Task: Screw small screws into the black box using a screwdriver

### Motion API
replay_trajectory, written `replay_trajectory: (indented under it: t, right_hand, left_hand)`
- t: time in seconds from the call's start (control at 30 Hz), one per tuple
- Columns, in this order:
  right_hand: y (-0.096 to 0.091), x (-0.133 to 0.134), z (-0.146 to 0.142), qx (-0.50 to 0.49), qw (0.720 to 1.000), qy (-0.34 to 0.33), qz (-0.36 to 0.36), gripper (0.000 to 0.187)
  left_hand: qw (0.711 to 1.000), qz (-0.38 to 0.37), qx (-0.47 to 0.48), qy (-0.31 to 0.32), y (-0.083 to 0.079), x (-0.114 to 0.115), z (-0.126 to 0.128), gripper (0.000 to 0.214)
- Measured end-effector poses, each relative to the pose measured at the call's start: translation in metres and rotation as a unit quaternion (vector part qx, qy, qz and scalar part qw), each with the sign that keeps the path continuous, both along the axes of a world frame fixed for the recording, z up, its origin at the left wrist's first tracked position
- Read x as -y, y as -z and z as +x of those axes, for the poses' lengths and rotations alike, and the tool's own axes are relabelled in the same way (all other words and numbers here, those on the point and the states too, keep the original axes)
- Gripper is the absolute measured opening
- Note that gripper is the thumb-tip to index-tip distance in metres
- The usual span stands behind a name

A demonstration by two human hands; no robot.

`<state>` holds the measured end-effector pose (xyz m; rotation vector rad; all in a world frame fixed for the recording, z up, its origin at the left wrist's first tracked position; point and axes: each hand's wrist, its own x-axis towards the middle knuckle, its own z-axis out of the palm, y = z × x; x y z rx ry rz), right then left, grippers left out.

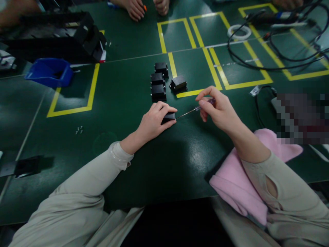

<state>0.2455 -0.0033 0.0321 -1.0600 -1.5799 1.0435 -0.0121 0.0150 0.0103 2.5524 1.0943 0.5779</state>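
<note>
My left hand point(157, 120) is closed around a small black box point(169, 117) on the green table, its fingers and thumb gripping the sides. Between the fingers and thumb of my right hand point(216, 106) is a screwdriver point(197, 108) with a clear purplish handle. Its thin shaft slants down to the left, and the tip meets the box's right end. Just beyond, black boxes of like kind stand in a short row, the nearest point(157, 92) close to my left fingertips. Another black box point(179, 83) sits apart to their right, turned at an angle.
Several small screws point(79, 130) lie at the left, below a blue bin point(50, 72). A pink cloth point(239, 185) rests under my right forearm. Black cables point(257, 67) and a white tape roll point(239, 32) occupy the far right. Another person's hands point(135, 9) are across the table.
</note>
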Motion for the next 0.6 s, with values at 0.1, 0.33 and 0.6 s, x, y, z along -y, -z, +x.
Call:
replay_trajectory:
  t: [0.1,0.33,0.6]
  right_hand:
    - [0.0003,0.0,0.0,-0.001,1.0,0.003,-0.012,0.03]
    - [-0.0003,0.0002,-0.0004,0.005,1.0,0.008,0.0,0.021]
    - [0.0008,-0.001,0.0009,0.012,1.0,0.005,-0.007,0.032]
  left_hand:
    - [1.0,0.002,0.0,0.001,0.0002,0.0001,-0.0004,0.032]
    - [1.0,0.004,-0.002,-0.001,0.0008,-0.0001,-0.0001,0.032]
    - [1.0,-0.001,-0.001,-0.003,-0.0007,0.0004,0.0,0.032]
